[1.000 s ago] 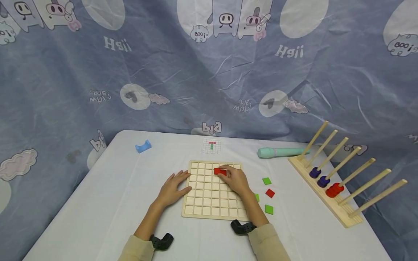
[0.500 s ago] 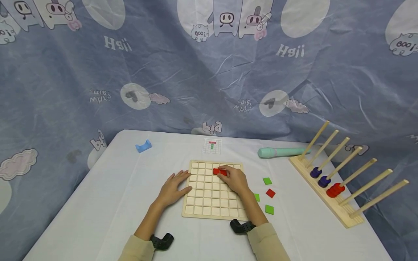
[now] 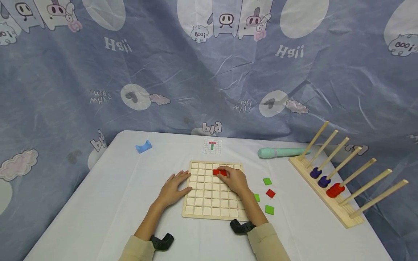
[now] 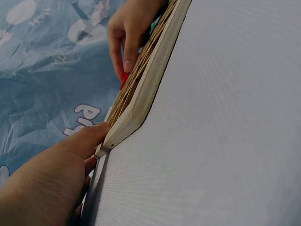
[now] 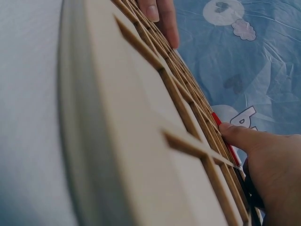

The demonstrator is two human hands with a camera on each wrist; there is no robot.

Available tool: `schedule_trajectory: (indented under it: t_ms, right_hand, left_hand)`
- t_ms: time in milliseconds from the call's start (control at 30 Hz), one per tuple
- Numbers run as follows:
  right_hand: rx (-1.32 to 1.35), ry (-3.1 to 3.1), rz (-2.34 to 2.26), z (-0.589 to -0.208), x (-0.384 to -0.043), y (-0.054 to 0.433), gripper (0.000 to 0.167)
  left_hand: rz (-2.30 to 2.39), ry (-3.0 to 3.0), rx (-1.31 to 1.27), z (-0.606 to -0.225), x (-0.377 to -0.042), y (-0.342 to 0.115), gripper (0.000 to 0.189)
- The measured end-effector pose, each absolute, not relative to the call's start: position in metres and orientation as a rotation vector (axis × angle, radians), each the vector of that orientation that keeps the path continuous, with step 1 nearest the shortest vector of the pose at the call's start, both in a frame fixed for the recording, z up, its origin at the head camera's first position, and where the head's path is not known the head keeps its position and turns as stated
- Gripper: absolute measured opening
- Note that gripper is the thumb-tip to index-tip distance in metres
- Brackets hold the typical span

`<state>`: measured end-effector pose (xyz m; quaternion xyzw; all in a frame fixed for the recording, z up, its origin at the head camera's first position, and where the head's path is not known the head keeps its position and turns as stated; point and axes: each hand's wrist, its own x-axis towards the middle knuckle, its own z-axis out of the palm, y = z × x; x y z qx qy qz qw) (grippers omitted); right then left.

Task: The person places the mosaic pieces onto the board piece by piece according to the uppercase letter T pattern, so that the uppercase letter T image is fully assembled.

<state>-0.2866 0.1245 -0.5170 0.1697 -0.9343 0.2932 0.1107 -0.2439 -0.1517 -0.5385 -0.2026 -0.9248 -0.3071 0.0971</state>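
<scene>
A: Behind the white-clothed counter (image 3: 98, 210) hangs a wrinkled grey-blue cartoon-print cloth (image 3: 189, 76). Where is the piece being handled?

B: On the square pale-wood grid board (image 3: 209, 195), toward its far edge. A flat square red tile (image 3: 224, 173) lies under the right hand (image 3: 237, 180), just beside a second flat red tile (image 3: 216, 172). The right fingers are curled nearly together, pinching the first tile by the look of it.

A: And the left hand (image 3: 173, 190)?

B: Fingers spread and fairly straight, resting against the board's left edge.

A: What worries you?

B: An off-centre push could leave the tile tilted on a thin wooden divider (image 5: 178, 101); I can't tell whether it sits flat. A sideways nudge might jog its neighbour.

A: Anything else?

B: If the left hand eases off, the board may slide on the cloth. And the right forearm (image 3: 255, 206) lies close by a square green tile (image 3: 257, 197); a careless sweep could drag it away.
</scene>
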Motion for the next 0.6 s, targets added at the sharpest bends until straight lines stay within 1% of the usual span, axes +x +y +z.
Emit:
schedule_trajectory:
  t_ms: [600]
  right_hand:
    - [0.505,-2.741,0.861,-0.5160,-0.2861,0.1244,0.035]
  left_hand:
    - [-0.915,-2.738,-0.603,-0.5393,-0.2446,-0.1520,0.059]
